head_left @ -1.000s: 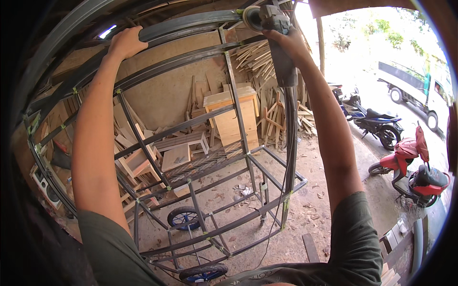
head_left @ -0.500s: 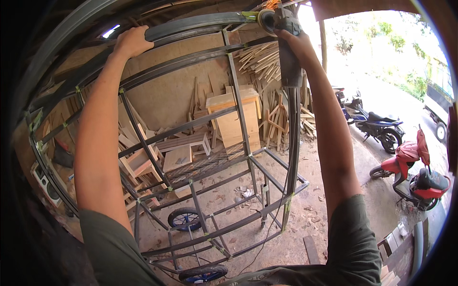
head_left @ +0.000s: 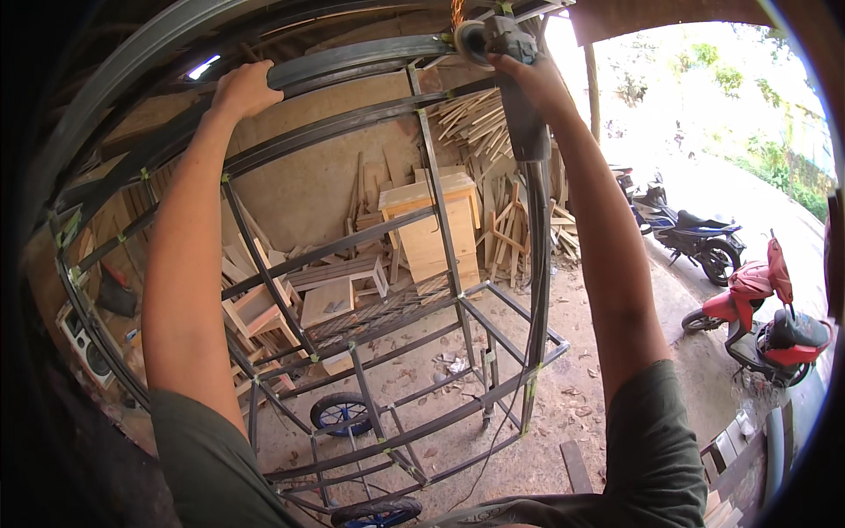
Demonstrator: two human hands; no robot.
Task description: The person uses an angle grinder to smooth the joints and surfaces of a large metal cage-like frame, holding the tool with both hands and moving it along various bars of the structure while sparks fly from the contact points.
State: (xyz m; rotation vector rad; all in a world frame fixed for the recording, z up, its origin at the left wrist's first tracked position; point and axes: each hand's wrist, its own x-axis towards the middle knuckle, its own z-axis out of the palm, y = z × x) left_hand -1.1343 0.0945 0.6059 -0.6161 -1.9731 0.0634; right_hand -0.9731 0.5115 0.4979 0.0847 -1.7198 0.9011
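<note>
Overhead, my right hand [head_left: 539, 81] is closed round the body of a dark angle grinder [head_left: 525, 123]. The grinder's disc [head_left: 473, 42] meets the right end of the top rail, and orange sparks [head_left: 458, 12] fly up from there. My left hand [head_left: 246, 91] grips the same rail further left, its fingertips mostly hidden behind the metal. Both belong to a tall welded frame of dark square tubes [head_left: 370, 57], with bare shiny patches at several joints. Low on the frame are two small black-tyred wheels with blue rims [head_left: 343, 414]. A thin cord [head_left: 493, 449] trails below the grinder.
Behind the frame stand a wooden cabinet [head_left: 440, 229], stacked timber strips [head_left: 480, 119] and a low wooden bench [head_left: 339, 277]. A speaker box [head_left: 85, 348] sits at the left. To the right are a red motorbike [head_left: 766, 326] and a blue-black one [head_left: 691, 233]. A plank [head_left: 576, 466] lies on the floor.
The grinder has shifted slightly left along the rail, with its disc turned more toward me. The sparks now rise in a narrower stream. My left hand keeps its place.
</note>
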